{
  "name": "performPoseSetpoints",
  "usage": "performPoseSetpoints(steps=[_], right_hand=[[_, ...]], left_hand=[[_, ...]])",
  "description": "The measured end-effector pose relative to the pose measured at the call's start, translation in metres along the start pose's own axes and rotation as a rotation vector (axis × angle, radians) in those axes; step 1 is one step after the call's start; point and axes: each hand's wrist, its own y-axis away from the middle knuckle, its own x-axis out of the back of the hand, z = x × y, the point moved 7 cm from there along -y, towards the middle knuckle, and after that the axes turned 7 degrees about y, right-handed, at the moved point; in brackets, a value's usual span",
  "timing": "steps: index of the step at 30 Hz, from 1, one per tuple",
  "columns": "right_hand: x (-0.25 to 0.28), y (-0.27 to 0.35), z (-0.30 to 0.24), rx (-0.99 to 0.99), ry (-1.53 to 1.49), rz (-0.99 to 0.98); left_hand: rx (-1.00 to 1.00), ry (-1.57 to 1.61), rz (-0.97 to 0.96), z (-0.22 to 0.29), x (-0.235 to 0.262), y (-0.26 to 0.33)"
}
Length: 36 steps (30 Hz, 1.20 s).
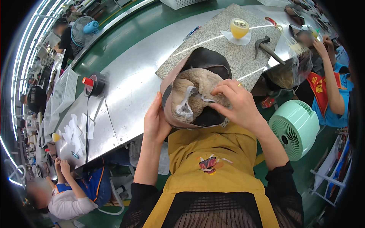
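Note:
A pouch-shaped leather piece [209, 60], black and brownish-pink, is held up in front of my yellow apron. Curly beige fleece lining [203, 78] fills its opening. My left hand [157, 119] grips its left side, thumb up along the outer edge. A thin grey strip [185, 104] lies looped over the fleece. My right hand [237, 102] bends over the right side of the opening, thumb and forefinger pinched at the end of this strip. The far end of the piece overlaps a speckled stone slab [171, 64] on the metal bench.
On the slab are a yellow cup [239, 28] on white paper and a hammer [268, 49]. A black tape reel [97, 84] and paper scraps [74, 135] lie leftward. A mint-green fan [294, 129] stands right. Co-workers sit at lower left [72, 201] and right [330, 91].

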Motion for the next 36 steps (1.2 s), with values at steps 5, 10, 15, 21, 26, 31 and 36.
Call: performPoseSetpoints(steps=[5,10,15,21,26,31,36], right_hand=[[-0.002,0.003,0.01,-0.053,-0.099,-0.039],[0.003,0.007,0.037,-0.351,-0.481,-0.116],[0.027,0.03,0.112,-0.648,-0.8,0.079],[0.025,0.06,0.152,-0.808,-0.93,0.106],[0.048,0.066,0.133,-0.697,-0.41,0.085],[0.085,0.05,0.047,-0.244,-0.082,0.066],[0.048,0.069,-0.002,0.074,0.177,-0.215]], left_hand=[[0.025,0.143,-0.186,-0.001,-0.009,0.001],[0.072,0.259,-0.33,0.004,-0.003,-0.001],[0.216,0.19,-0.264,-0.013,-0.012,0.007],[0.438,0.37,-0.231,-0.051,-0.026,-0.009],[0.452,0.253,-0.15,-0.067,-0.004,-0.024],[0.457,0.268,-0.202,-0.064,-0.012,-0.024],[0.465,0.274,-0.208,-0.064,-0.016,-0.026]])
